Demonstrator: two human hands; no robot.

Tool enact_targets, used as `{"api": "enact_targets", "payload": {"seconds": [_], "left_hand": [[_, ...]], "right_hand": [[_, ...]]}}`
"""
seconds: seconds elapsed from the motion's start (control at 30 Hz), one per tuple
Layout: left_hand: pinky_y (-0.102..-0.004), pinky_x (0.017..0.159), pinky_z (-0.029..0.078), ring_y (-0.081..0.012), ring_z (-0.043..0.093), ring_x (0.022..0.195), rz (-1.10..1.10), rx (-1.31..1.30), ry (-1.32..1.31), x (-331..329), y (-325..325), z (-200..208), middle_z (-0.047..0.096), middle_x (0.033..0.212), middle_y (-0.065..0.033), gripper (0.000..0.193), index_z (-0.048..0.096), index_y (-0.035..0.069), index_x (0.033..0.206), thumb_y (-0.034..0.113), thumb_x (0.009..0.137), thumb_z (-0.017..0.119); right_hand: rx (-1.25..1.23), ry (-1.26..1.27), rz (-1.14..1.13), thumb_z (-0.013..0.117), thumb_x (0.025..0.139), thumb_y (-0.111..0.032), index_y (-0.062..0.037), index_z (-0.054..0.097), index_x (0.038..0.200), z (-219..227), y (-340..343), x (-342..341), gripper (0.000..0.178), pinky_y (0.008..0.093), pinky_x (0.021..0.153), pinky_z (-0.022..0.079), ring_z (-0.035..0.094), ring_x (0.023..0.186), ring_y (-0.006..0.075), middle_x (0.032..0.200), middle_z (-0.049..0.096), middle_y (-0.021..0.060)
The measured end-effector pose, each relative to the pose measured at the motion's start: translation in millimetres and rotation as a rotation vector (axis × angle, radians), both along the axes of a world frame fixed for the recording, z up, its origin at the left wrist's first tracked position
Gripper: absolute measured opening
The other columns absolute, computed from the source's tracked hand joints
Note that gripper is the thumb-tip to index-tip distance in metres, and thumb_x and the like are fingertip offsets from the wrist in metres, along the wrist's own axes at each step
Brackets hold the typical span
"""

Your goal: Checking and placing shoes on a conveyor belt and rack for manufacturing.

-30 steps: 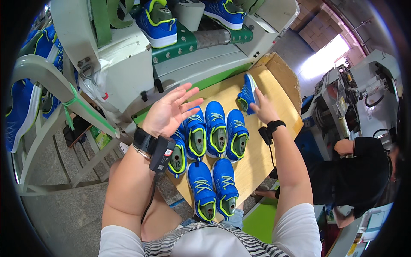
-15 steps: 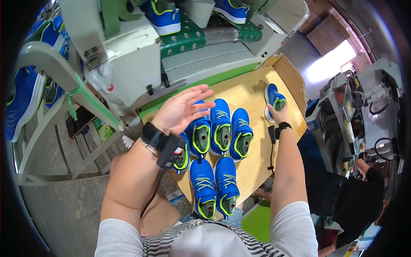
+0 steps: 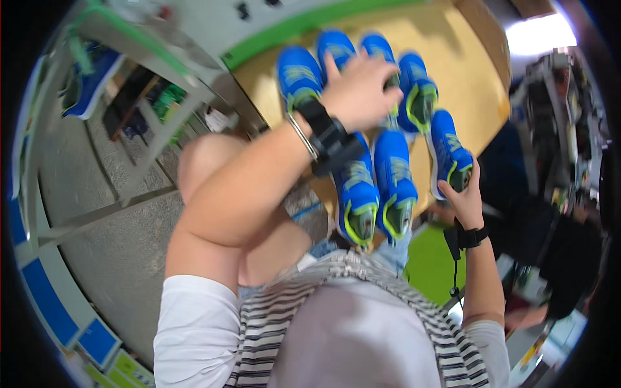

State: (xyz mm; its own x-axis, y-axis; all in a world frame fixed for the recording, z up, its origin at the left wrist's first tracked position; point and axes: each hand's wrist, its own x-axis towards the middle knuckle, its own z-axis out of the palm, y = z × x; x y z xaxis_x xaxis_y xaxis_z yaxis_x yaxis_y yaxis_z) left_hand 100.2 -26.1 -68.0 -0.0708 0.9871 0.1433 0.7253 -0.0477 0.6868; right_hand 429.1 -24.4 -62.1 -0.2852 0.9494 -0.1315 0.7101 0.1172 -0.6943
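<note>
Several blue sports shoes with lime collars and green lasts inside lie in two rows on a wooden tabletop [image 3: 475,97]. My left hand [image 3: 363,90] is over the far row, fingers spread, between a shoe with its toe showing [image 3: 334,44] and another shoe [image 3: 417,90]; blur hides whether it touches them. My right hand [image 3: 464,197] grips the heel of a blue shoe [image 3: 446,145] at the table's right edge, toe pointing away from me. Two near-row shoes, the left one [image 3: 357,194] and the right one [image 3: 396,178], lie toe-away, close to my lap.
A grey-white machine with a green edge strip [image 3: 284,39] borders the table's far side. At the left stands a metal rack [image 3: 84,223] holding another blue shoe [image 3: 94,81]. A person in black [image 3: 550,246] is at the right.
My right hand has brought its shoe nearer, beside the near row. My left hand has shifted right over the far row. The view has tilted toward my lap.
</note>
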Motion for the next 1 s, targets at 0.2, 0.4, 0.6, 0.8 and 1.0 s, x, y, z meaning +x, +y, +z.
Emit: {"api": "enact_targets", "payload": {"seconds": [0.2, 0.4, 0.6, 0.8, 1.0], "left_hand": [[-0.0609, 0.114, -0.001, -0.0385, 0.008, 0.146, -0.059, -0.212, 0.398, 15, 0, 1, 0.018, 0.157, -0.0151, 0.070, 0.035, 0.017, 0.147, 0.047, 0.087, 0.058], [-0.0587, 0.113, 0.004, -0.0371, 0.017, 0.143, -0.124, -0.007, 0.332, 23, -25, 5, 0.030, 0.152, -0.0169, 0.063, 0.044, 0.012, 0.141, 0.036, 0.085, 0.061], [-0.0582, 0.113, 0.004, -0.0370, 0.017, 0.143, -0.100, -0.070, 0.352, 17, -23, 6, 0.028, 0.153, -0.0166, 0.065, 0.043, 0.013, 0.142, 0.035, 0.084, 0.064], [-0.0587, 0.113, 0.005, -0.0373, 0.018, 0.143, -0.096, -0.072, 0.384, 15, -21, 3, 0.027, 0.153, -0.0172, 0.066, 0.042, 0.014, 0.142, 0.036, 0.084, 0.063], [-0.0584, 0.113, 0.006, -0.0378, 0.018, 0.143, -0.131, -0.013, 0.374, 10, -14, -5, 0.027, 0.152, -0.0185, 0.066, 0.042, 0.012, 0.142, 0.036, 0.083, 0.063]], "right_hand": [[0.126, -0.083, 0.048, 0.077, 0.075, -0.019, -0.0009, 0.029, 0.140, -9, -63, -8, 0.082, 0.0385, 0.099, 0.043, 0.053, 0.119, 0.0364, 0.128, 0.050, 0.0254], [0.092, -0.039, 0.045, 0.071, 0.081, -0.024, -0.0020, 0.029, 0.139, -10, -86, -12, 0.075, 0.0429, 0.089, 0.048, 0.057, 0.108, 0.0432, 0.122, 0.052, 0.0283], [0.172, 0.016, 0.050, 0.068, 0.083, -0.024, 0.0009, 0.028, 0.140, -24, -91, -16, 0.074, 0.0429, 0.096, 0.043, 0.050, 0.117, 0.0432, 0.127, 0.047, 0.0296], [0.054, 0.185, -0.065, 0.067, 0.084, -0.020, -0.0034, 0.025, 0.144, -36, -93, -21, 0.075, 0.0413, 0.103, 0.039, 0.045, 0.123, 0.0409, 0.136, 0.039, 0.0271], [0.094, 0.239, -0.068, 0.067, 0.083, -0.019, -0.0027, 0.026, 0.144, -44, -90, -18, 0.075, 0.0401, 0.108, 0.033, 0.040, 0.129, 0.0362, 0.140, 0.036, 0.0237]]}}
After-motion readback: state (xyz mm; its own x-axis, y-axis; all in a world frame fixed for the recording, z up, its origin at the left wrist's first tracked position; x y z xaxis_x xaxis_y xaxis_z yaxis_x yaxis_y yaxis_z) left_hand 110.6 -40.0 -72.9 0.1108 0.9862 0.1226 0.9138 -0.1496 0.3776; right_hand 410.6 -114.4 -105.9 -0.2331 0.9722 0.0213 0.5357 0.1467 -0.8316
